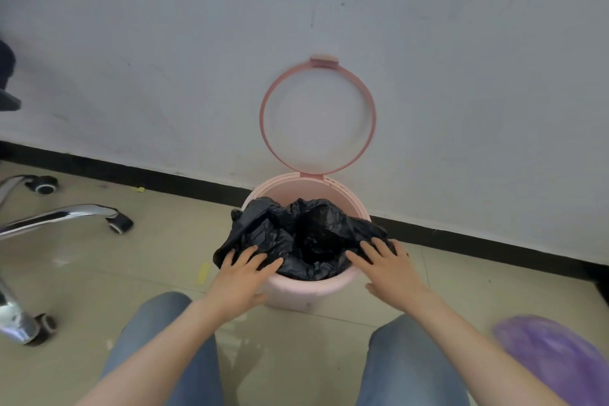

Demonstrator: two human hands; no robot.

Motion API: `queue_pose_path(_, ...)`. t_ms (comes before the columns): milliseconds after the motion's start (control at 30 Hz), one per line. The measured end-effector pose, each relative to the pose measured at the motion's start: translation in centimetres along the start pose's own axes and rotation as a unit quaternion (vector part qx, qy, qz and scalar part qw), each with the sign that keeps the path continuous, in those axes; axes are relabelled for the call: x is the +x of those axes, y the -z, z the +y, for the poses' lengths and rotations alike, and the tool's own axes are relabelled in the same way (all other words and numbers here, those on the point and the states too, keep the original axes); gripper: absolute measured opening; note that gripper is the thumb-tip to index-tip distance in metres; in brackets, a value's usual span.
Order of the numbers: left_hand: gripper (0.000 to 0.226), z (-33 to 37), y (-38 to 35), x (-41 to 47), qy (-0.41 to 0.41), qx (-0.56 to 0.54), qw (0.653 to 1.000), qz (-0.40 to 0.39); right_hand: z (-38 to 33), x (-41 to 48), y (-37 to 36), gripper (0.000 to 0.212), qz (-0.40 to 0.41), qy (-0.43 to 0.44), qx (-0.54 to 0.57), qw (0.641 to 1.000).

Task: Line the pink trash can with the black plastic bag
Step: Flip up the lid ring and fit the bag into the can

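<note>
Pink trash can (309, 290) on the tiled floor (158, 250), close to the white wall (164, 43) and its black baseboard (148, 175). Pink ring (374, 115) flipped up on its hinge at the far side of the can, leaning against the wall, round and see-through in the middle.

Black plastic bag (309, 234) sitting in the mouth of the can, all crumpled, draped out over the rim on the left and the right. Bare pink rim at the far side and along the near side.

Left hand (242, 277) flat on the bag at the near left edge of the can, fingers spread wide, pressing down, not pinching. Right hand (390, 269) flat on the bag at the near right edge, fingers spread wide too, thumb down beside the can wall.

Two knees in blue jeans (164, 339) near the bottom, one on each side. Shiny chair legs with black wheels (120, 222) on the far left. Blurry purple thing (553, 356) at the near right corner, too fuzzy to tell.
</note>
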State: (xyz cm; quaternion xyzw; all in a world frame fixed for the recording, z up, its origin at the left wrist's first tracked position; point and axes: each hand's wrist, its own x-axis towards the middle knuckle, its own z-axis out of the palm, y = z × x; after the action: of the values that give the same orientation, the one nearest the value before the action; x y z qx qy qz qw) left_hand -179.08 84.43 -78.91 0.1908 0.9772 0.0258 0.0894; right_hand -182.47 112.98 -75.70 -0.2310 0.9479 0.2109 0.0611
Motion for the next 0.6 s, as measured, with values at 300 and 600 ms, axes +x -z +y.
queue_pose_path(300,0.052,-4.9,2.3,0.2,-0.067,-0.012,0.982,0.173,2.8,1.2,0.7,0.034,0.092,-0.094,0.053,0.990)
queue_pose_path(600,0.043,-4.2,0.0,-3.5,-0.043,0.006,0.983,0.181,1.8,-1.7,-3.2,0.059,0.193,0.058,0.101,0.974)
